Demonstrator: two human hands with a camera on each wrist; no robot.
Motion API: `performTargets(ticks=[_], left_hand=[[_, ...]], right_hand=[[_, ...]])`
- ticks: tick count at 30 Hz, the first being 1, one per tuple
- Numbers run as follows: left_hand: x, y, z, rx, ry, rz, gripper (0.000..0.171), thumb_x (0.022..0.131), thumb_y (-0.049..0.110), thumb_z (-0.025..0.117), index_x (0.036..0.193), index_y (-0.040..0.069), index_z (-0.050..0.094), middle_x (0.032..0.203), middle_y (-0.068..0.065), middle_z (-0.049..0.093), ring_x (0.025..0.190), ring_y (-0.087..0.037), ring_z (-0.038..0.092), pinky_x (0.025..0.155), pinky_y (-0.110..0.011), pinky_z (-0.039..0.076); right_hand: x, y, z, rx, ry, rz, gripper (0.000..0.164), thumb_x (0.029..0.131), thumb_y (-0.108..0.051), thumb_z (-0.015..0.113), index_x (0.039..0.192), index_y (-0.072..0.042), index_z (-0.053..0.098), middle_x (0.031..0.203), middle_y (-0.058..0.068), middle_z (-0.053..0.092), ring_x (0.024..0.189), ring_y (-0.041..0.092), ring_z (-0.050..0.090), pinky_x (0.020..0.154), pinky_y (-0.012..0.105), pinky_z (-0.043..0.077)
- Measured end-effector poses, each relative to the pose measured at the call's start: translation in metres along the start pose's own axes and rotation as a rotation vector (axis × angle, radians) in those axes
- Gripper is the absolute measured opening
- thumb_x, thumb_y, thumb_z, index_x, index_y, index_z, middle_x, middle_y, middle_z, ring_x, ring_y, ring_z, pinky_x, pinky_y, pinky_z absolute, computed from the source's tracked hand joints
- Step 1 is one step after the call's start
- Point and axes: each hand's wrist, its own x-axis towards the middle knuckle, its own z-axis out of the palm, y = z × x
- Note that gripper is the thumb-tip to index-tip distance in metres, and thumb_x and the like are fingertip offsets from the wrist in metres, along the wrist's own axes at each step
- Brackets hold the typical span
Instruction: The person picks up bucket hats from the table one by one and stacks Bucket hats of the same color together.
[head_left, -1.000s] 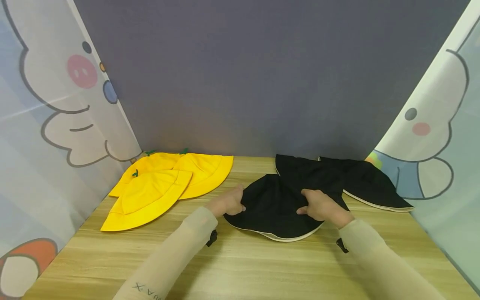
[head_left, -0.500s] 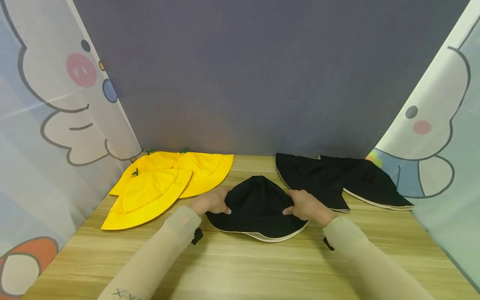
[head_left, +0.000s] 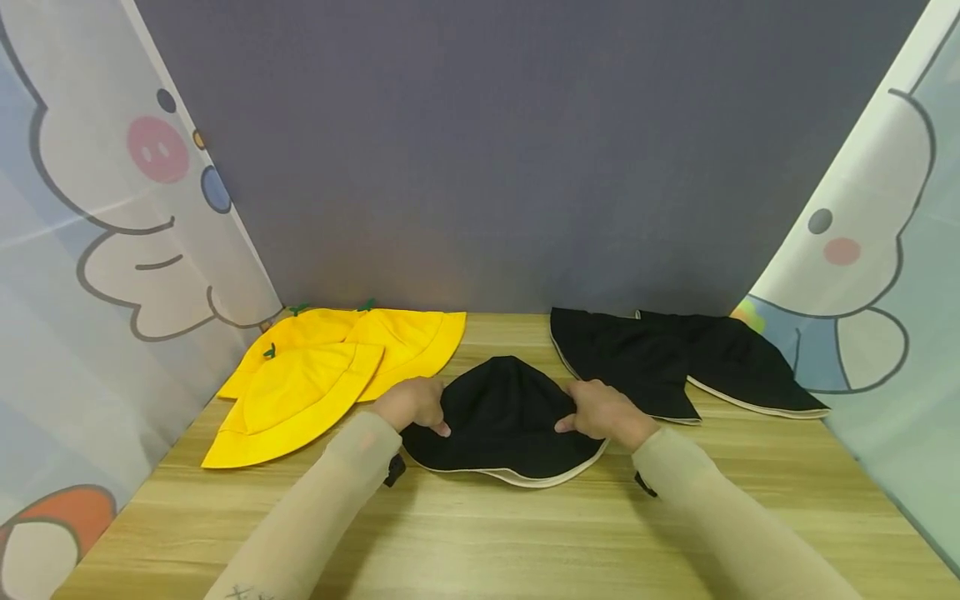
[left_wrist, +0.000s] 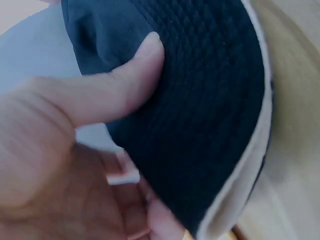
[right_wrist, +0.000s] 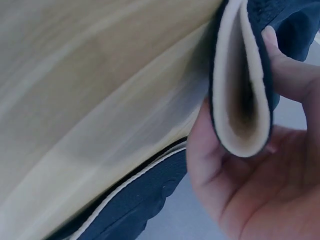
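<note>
A black bucket hat (head_left: pixel 506 417) with a cream lining is held folded flat at the middle of the table, crown away from me and brim toward me. My left hand (head_left: pixel 414 406) pinches its left side; in the left wrist view the thumb (left_wrist: pixel 142 70) lies on top of the brim and the fingers are underneath. On the right side my right hand (head_left: pixel 606 412) grips the hat the same way. The right wrist view shows the folded brim edge (right_wrist: pixel 242 135) between thumb and fingers, its pale lining facing the camera.
Two more black hats (head_left: pixel 622 362) lie overlapping at the back right. Three yellow hats (head_left: pixel 300 400) with green sprout tips overlap at the back left. Behind the wooden table (head_left: pixel 480 542) stands a grey panel (head_left: pixel 525 150), with printed cartoon curtains (head_left: pixel 67 275) at both sides.
Both hands have drawn the front black hat left, off the other black hats, and slightly toward me. One of those hats is now seen more fully. The yellow hats have stayed put.
</note>
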Motion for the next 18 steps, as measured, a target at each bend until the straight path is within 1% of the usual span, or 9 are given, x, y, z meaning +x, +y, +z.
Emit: performTargets(ticks=[3,5,8,10,12,14,15,16,18], left_hand=[[-0.004,0.008,0.003,0.064,0.105,-0.038,0.074,0.063,0.033,0.083,0.116,0.005,0.04,0.095,-0.011,0.052,0.083,-0.027,0.051,0.072,-0.04,0.045],[-0.007,0.014,0.006,0.088,0.161,-0.026,0.073,0.063,0.028,0.083,0.113,0.006,0.035,0.093,-0.014,0.048,0.08,-0.029,0.05,0.068,-0.039,0.045],[-0.009,0.023,0.012,0.128,0.197,0.032,0.071,0.066,0.021,0.079,0.117,0.007,0.032,0.098,-0.015,0.044,0.084,-0.03,0.048,0.068,-0.039,0.045],[-0.011,0.025,0.016,0.159,0.209,0.061,0.07,0.068,0.02,0.077,0.121,0.008,0.033,0.103,-0.015,0.042,0.088,-0.03,0.046,0.069,-0.038,0.044],[-0.014,0.026,0.018,0.177,0.21,0.076,0.067,0.07,0.022,0.075,0.123,0.009,0.035,0.108,-0.014,0.041,0.093,-0.03,0.045,0.073,-0.038,0.044],[-0.017,0.025,0.02,0.177,0.2,0.083,0.066,0.075,0.03,0.073,0.126,0.008,0.036,0.115,-0.015,0.04,0.099,-0.031,0.042,0.077,-0.039,0.043],[-0.018,0.024,0.021,0.174,0.189,0.082,0.069,0.076,0.038,0.071,0.128,0.008,0.036,0.119,-0.015,0.039,0.103,-0.031,0.041,0.08,-0.039,0.042],[-0.019,0.024,0.022,0.169,0.176,0.084,0.074,0.077,0.047,0.068,0.13,0.007,0.036,0.125,-0.017,0.037,0.108,-0.032,0.039,0.083,-0.04,0.042],[-0.022,0.024,0.022,0.149,0.15,0.095,0.09,0.073,0.067,0.06,0.134,0.006,0.033,0.134,-0.019,0.032,0.117,-0.034,0.035,0.087,-0.042,0.041]], right_hand=[[-0.004,-0.001,-0.002,-0.071,0.019,0.032,0.053,0.071,-0.048,0.072,0.106,-0.011,0.059,0.093,0.005,0.06,0.077,0.021,0.056,0.062,0.039,0.048],[-0.008,-0.003,-0.003,-0.129,0.055,0.037,0.058,0.07,-0.051,0.071,0.108,-0.009,0.058,0.094,0.008,0.06,0.077,0.024,0.056,0.061,0.041,0.048],[-0.014,-0.007,-0.003,-0.217,0.123,0.027,0.057,0.07,-0.051,0.072,0.103,-0.006,0.058,0.089,0.008,0.057,0.076,0.026,0.055,0.06,0.043,0.049],[-0.018,-0.012,-0.002,-0.255,0.167,0.009,0.05,0.071,-0.047,0.074,0.097,-0.006,0.059,0.084,0.008,0.053,0.073,0.027,0.054,0.058,0.044,0.049],[-0.021,-0.018,0.0,-0.266,0.192,-0.011,0.039,0.072,-0.039,0.075,0.088,-0.007,0.059,0.078,0.006,0.05,0.068,0.026,0.052,0.054,0.043,0.048],[-0.024,-0.024,0.002,-0.251,0.199,-0.037,0.029,0.074,-0.031,0.075,0.082,-0.008,0.058,0.075,0.005,0.049,0.065,0.024,0.052,0.051,0.041,0.048],[-0.025,-0.027,0.003,-0.244,0.195,-0.054,0.027,0.075,-0.03,0.073,0.08,-0.008,0.058,0.074,0.004,0.049,0.064,0.023,0.052,0.051,0.04,0.047],[-0.026,-0.03,0.005,-0.232,0.186,-0.067,0.028,0.077,-0.031,0.072,0.08,-0.008,0.057,0.073,0.004,0.05,0.063,0.023,0.052,0.052,0.039,0.047],[-0.027,-0.035,0.007,-0.229,0.161,-0.088,0.035,0.079,-0.04,0.068,0.08,-0.006,0.059,0.074,0.005,0.053,0.066,0.023,0.053,0.056,0.038,0.048]])
